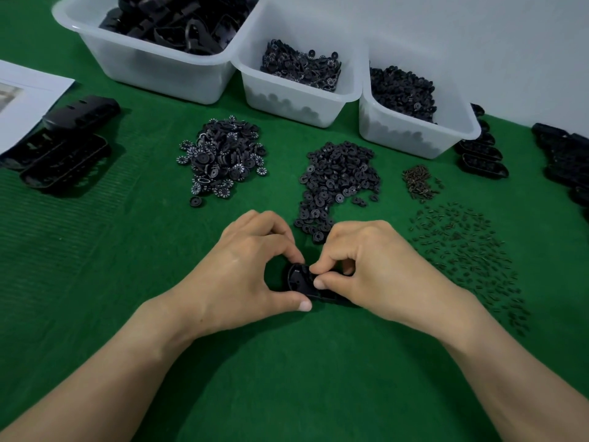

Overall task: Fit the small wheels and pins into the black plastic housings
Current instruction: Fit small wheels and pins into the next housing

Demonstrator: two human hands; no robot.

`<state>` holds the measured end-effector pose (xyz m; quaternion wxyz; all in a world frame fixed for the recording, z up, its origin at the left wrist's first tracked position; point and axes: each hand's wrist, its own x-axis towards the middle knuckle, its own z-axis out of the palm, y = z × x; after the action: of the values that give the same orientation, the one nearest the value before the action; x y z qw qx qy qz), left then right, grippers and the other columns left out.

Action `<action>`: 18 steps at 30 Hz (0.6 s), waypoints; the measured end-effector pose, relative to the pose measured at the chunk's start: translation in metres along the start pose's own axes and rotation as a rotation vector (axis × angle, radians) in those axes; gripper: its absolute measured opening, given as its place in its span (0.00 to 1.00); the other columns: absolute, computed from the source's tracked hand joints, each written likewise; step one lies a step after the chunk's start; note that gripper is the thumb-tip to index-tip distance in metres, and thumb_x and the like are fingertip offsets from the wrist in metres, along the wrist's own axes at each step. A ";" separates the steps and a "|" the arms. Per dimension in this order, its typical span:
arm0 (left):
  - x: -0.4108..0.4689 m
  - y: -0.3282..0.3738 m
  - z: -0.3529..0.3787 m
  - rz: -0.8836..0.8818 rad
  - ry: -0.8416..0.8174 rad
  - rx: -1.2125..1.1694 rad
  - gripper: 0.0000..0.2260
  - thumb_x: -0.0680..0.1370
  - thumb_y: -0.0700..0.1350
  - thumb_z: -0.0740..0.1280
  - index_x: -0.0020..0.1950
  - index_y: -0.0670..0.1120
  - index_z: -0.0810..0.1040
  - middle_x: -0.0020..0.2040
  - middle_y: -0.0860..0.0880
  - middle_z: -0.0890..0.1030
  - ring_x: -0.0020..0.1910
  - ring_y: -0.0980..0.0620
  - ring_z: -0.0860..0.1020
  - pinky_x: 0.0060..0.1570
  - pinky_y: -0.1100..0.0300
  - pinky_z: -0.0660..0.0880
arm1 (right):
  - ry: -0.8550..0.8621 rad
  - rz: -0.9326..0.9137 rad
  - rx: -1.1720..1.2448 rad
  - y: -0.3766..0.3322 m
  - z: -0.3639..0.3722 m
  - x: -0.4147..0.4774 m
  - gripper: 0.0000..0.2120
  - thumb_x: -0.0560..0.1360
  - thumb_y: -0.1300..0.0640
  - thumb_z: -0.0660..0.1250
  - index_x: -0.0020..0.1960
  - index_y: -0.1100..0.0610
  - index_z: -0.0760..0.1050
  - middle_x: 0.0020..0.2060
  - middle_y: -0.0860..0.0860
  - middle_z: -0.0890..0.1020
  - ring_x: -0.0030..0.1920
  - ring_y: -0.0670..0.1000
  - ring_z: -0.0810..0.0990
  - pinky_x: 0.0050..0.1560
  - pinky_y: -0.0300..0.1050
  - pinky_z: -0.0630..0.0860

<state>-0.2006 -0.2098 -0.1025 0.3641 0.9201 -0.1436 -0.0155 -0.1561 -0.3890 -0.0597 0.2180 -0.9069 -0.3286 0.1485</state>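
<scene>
Any small piece pinched in the right hand is hidden. If one is there, I judge it could slip as it is pressed in and get lost among the loose black ring-shaped plastic wheels at 12 o'clock. Off-centre pressure could twist the oblong black plastic housing, held low-centre just above the green cloth-covered table. The left hand clamps its left end, thumb at 6 o'clock and forefinger at 12. The right grip is closed on its rim.

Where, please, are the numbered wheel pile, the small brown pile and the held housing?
numbered wheel pile [223,157], head view, middle
small brown pile [420,181], head view, middle
held housing [298,279], head view, rounded end
</scene>
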 end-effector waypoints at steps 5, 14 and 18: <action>0.000 0.000 0.000 0.002 -0.004 0.000 0.18 0.62 0.60 0.73 0.47 0.55 0.77 0.49 0.59 0.70 0.51 0.59 0.65 0.55 0.67 0.60 | 0.240 0.118 0.097 0.016 -0.007 0.012 0.08 0.67 0.54 0.74 0.46 0.49 0.80 0.32 0.43 0.78 0.29 0.41 0.73 0.35 0.35 0.73; 0.000 -0.001 0.000 0.008 0.003 0.003 0.18 0.62 0.60 0.73 0.47 0.53 0.78 0.49 0.58 0.70 0.51 0.60 0.65 0.56 0.70 0.59 | 0.335 0.075 -0.103 0.017 0.013 0.017 0.03 0.68 0.55 0.72 0.41 0.51 0.78 0.34 0.43 0.76 0.31 0.40 0.70 0.36 0.43 0.73; 0.000 -0.001 0.000 0.006 -0.001 -0.002 0.18 0.62 0.61 0.72 0.47 0.54 0.78 0.49 0.58 0.70 0.51 0.59 0.65 0.55 0.65 0.61 | 0.314 0.003 0.154 0.020 0.003 -0.002 0.06 0.67 0.59 0.73 0.43 0.51 0.82 0.35 0.44 0.78 0.33 0.44 0.74 0.35 0.34 0.71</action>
<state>-0.2002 -0.2086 -0.1034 0.3651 0.9192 -0.1467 -0.0151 -0.1485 -0.4031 -0.0722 0.3355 -0.9000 -0.2768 0.0300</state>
